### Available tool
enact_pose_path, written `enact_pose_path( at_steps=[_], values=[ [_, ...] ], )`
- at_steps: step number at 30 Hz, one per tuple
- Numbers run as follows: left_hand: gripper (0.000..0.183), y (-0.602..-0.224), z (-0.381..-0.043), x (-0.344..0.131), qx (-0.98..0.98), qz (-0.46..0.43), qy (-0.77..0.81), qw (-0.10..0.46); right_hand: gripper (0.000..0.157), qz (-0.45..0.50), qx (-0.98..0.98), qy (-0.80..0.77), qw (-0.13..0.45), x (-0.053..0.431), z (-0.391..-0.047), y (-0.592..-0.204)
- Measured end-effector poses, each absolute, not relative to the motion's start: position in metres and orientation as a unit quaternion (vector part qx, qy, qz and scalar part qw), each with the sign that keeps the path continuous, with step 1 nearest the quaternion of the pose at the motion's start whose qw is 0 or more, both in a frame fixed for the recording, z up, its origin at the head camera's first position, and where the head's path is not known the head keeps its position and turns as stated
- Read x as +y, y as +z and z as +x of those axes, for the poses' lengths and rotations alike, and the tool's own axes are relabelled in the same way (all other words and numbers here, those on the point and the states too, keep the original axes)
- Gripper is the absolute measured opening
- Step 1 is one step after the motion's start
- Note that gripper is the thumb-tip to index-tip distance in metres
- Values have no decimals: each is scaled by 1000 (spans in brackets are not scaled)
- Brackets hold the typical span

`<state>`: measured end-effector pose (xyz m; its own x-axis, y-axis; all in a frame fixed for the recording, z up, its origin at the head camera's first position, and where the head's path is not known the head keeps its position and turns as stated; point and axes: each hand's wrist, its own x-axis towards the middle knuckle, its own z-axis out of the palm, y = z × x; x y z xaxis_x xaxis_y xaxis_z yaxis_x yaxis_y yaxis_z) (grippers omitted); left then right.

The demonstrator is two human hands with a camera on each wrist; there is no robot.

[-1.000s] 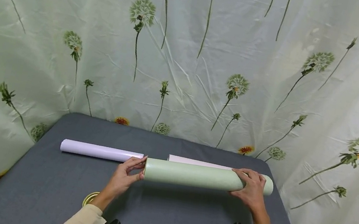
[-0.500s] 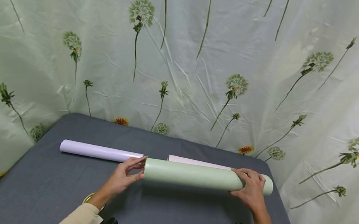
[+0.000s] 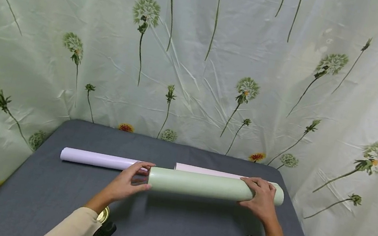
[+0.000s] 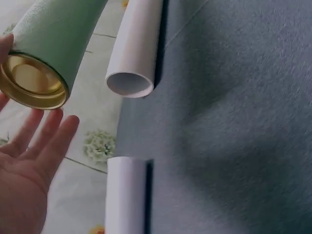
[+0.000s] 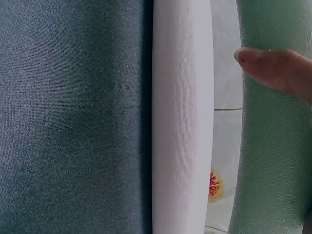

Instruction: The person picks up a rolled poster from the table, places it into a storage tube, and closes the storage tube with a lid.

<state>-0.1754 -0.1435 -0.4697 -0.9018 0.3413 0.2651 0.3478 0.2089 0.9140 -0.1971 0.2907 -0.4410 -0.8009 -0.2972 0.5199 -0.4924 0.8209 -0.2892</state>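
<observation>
A long pale green cardboard tube (image 3: 197, 184) is raised level over the table. My right hand (image 3: 262, 199) grips it near its right end, the thumb (image 5: 278, 70) laid across the green surface. At the left end is a gold metal cap (image 4: 36, 80), set inside the rim. My left hand (image 3: 127, 182) is around this end with fingers spread and fairly straight, fingertips right at the rim. A second gold lid (image 3: 104, 215) lies on the table, partly hidden behind my left wrist.
A lilac roll (image 3: 97, 158) lies on the grey cloth-covered table (image 3: 193, 234) at the back left. Behind the green tube lies a pale pink hollow tube (image 3: 203, 170), partly covered in the head view. A flower-print curtain (image 3: 197, 65) hangs behind the table.
My left hand has loosened at the tube's end, its wrist shifting left and its fingers spreading. The right hand keeps its grip on the green tube.
</observation>
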Motion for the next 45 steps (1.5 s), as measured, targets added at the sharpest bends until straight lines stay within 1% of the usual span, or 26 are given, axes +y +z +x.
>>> enact_pose_path(
  at_steps=[4,7,16,20,31,41,45],
  values=[
    [56,-463,-177,-141,-825,-238,-513,12,75,215,-924,211,236,289,-197,-442],
    [57,-455,-177,-137,-860,-250,-443,30,76,216,-922,211,242,287,-197,-442],
    [65,-437,-175,-120,-911,-317,-223,139,77,213,-922,204,252,282,-197,-444],
    [68,-435,-175,-113,-916,-328,-163,164,77,209,-922,206,251,279,-196,-444],
    [70,-434,-175,-110,-911,-343,-134,188,76,207,-920,210,257,274,-196,-446],
    [67,-439,-176,-116,-909,-343,-128,197,75,201,-923,208,252,267,-194,-450],
    [66,-441,-176,-120,-911,-340,-129,192,76,196,-925,209,251,262,-192,-454]
  ],
)
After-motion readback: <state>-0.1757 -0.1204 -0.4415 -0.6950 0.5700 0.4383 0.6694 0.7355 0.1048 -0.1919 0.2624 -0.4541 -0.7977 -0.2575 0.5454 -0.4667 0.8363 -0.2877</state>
